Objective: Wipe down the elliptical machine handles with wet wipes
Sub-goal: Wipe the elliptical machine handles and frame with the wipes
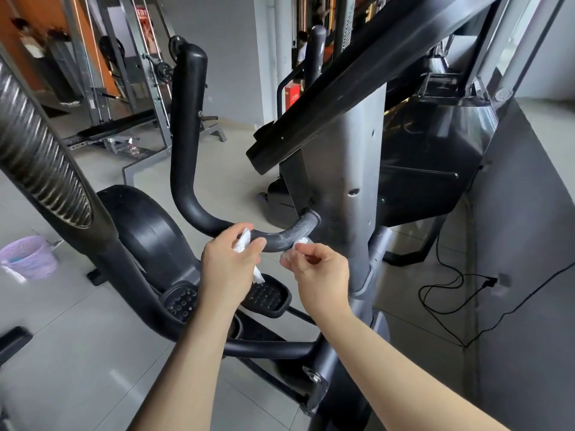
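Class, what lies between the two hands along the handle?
A bare, scuffed stretch of handle between left hand and right hand, in the head view.

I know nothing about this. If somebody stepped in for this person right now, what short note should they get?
Left hand grips a white wipe against the low bend of the curved black handle.
Right hand pinches a wipe piece under that handle, close to the grey column; one sheet or two, I cannot tell.
Done: apparently only the bottom bend is being wiped.
Left: probably the upright stretch above, then the ribbed handle on the left.
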A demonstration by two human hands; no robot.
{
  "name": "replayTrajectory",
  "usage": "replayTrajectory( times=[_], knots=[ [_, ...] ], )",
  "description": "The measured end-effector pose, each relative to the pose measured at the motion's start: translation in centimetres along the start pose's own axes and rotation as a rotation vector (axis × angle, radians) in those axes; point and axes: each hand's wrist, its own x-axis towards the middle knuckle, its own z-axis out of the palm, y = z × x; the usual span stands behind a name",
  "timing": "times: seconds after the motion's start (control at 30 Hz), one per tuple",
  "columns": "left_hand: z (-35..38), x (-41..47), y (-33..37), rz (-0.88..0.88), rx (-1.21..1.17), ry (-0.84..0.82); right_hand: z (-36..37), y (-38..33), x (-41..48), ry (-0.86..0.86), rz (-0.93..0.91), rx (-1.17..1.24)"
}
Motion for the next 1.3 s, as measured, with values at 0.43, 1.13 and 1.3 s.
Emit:
replayTrajectory(
  times=[0.43, 1.13, 1.3],
  knots=[
    [-0.5, -3.8, -0.1, 0.060, 0.069, -0.267, -4.7, -1.7, -0.3, -0.297, -0.206, -0.298],
    [1.7, -6.4, 1.9, 0.032, -0.116, -0.068, -4.1, -2.7, -4.6, -0.350, 0.011, -0.005],
    [2.0, -6.9, 2.1, 0.015, -0.088, -0.047, -4.2, -2.6, -5.0, -0.407, 0.032, -0.038]
  ],
)
